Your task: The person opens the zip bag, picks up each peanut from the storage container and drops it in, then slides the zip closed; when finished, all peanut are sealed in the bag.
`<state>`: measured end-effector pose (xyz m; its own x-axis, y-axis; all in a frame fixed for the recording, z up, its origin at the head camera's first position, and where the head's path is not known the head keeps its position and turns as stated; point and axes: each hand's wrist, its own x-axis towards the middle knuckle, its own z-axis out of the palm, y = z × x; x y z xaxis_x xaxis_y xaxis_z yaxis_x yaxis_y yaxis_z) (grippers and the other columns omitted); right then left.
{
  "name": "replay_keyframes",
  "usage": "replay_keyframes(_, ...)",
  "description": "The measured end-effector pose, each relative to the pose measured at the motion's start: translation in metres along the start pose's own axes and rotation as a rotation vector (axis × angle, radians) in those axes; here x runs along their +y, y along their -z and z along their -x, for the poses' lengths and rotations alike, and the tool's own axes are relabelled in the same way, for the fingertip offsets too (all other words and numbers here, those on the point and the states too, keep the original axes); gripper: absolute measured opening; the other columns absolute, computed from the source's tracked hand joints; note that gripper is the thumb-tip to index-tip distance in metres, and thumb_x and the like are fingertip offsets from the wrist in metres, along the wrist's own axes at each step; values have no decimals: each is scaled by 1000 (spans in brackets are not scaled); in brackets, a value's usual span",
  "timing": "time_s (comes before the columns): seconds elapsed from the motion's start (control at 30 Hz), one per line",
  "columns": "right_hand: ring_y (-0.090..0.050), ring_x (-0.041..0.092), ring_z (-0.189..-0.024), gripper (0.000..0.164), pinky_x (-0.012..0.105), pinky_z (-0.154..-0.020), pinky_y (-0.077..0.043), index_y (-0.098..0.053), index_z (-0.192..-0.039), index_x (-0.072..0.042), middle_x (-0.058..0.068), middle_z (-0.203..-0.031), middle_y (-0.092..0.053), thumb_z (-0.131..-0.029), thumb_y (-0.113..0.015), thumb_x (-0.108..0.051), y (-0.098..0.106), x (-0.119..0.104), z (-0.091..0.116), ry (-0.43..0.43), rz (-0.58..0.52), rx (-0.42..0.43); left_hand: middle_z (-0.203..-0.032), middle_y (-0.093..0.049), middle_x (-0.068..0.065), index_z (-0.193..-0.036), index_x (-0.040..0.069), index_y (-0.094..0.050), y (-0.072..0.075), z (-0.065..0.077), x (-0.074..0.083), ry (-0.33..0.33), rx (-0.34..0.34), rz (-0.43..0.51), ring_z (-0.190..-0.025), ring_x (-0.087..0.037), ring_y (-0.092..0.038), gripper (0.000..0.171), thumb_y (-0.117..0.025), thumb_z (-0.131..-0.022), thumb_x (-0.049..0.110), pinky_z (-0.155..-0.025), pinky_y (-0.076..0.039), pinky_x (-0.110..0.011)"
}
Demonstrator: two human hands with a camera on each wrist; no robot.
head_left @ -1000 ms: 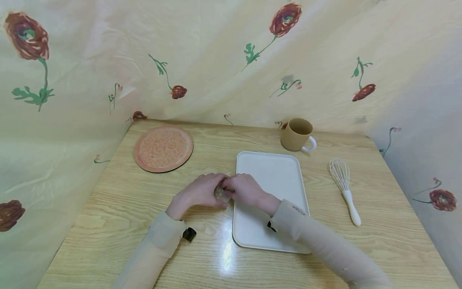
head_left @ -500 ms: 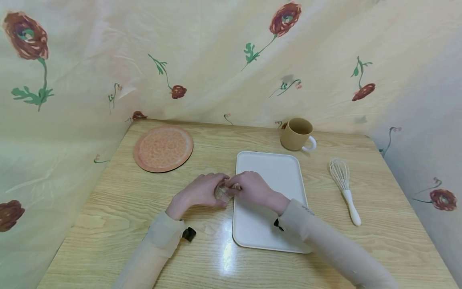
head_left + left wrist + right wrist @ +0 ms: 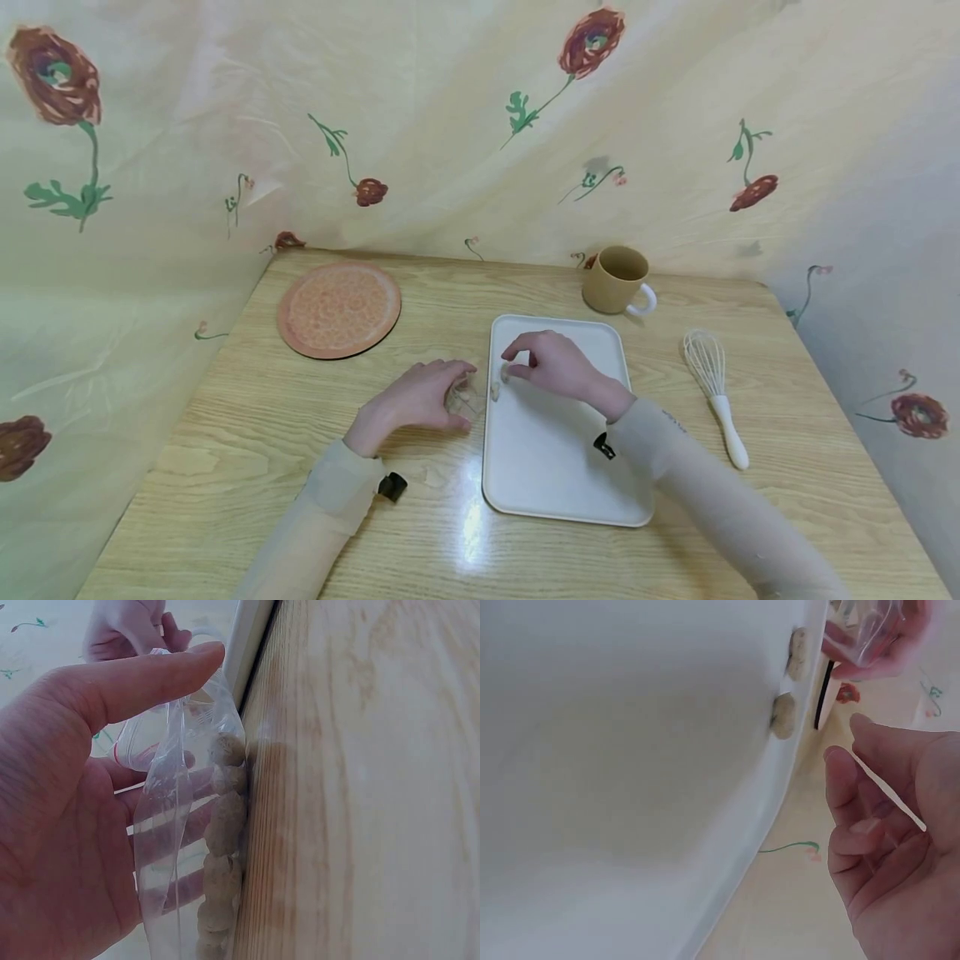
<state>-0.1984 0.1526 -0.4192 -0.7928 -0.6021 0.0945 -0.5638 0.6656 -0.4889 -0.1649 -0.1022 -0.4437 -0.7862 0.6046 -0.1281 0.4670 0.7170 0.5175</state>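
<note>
My left hand (image 3: pixel 420 398) curves round a clear zip bag (image 3: pixel 161 817) at the tray's left edge, thumb on one side and fingers behind the film. The bag's mouth gapes, and several small tan, bumpy pieces (image 3: pixel 223 825) line its lower side against the table. Over the upper left of the white tray (image 3: pixel 562 450) is my right hand (image 3: pixel 558 362), thumb and forefinger apart with nothing between them. Two tan oval pieces lie along the tray's rim: one piece (image 3: pixel 783 716) nearer the right fingertips, another piece (image 3: pixel 797 654) nearer the bag.
A round orange mat (image 3: pixel 339 308) lies at the back left of the wooden table (image 3: pixel 225 467). Behind the tray stands a tan mug (image 3: pixel 615 279) with a white handle. A white whisk (image 3: pixel 720 396) lies to its right. Floral cloth (image 3: pixel 450 125) hangs behind.
My right hand has moved from the bag's mouth rightward and up over the tray, its fingers now parted. Two tan pieces now show on the tray. The left hand stays with the bag.
</note>
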Motion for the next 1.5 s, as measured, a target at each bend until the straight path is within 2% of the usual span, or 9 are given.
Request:
replay_keyframes(0.1, -53, 8, -61, 18, 28, -57, -46, -76, -105, -6, 4, -101, -73, -88, -76, -10, 0, 7, -1, 13, -11, -30, -133, -61, 0, -146, 14, -47, 0, 0, 0, 9, -10, -7, -126, -21, -51, 84, -83, -77, 45, -107, -35, -51)
replay_keyframes(0.37, -59, 12, -77, 23, 30, -71, -51, -75, -110, -9, 4, -111, -69, -89, -72, -3, -11, 20, -7, 41, -11, -131, -133, -61, 0, -147, 14, -47, 0, 1, 0, 7, -6, -4, -126, -21, -51, 84, -83, -77, 45, -108, -35, -51)
replay_keyframes(0.5, -58, 13, -77, 24, 30, -71, -52, -75, -110, -9, 4, -111, -67, -89, -71, -1, -14, 24, -8, 48, 6, -152, -131, -61, 0, -147, 14, -46, 1, 1, 0, 6, -10, -6, -125, -21, -52, 84, -83, -78, 45, -108, -35, -50)
replay_keyframes(0.9, -57, 11, -75, 17, 29, -69, -50, -76, -103, -10, -1, -98, -67, -88, -73, -3, -17, 24, -6, 24, 25, -124, -131, -61, -2, -146, 13, -47, 2, 1, 2, -5, 0, -10, -125, -23, -52, 82, -83, -78, 43, -107, -36, -51)
replay_keyframes(1.13, -55, 11, -73, 13, 28, -66, -48, -76, -100, -9, -1, -95, -67, -88, -74, -4, -17, 23, -5, 34, 15, -117, -133, -60, -2, -146, 12, -47, 1, 2, 2, 0, 0, -8, -126, -23, -51, 82, -83, -78, 43, -107, -35, -51)
replay_keyframes(1.5, -52, 9, -66, 11, 28, -62, -45, -76, -99, -10, -2, -92, -68, -88, -75, -8, -11, 20, -1, -14, 8, -106, -132, -61, -2, -146, 12, -48, 0, 2, 3, -4, 9, -5, -125, -24, -52, 83, -84, -78, 43, -107, -36, -51)
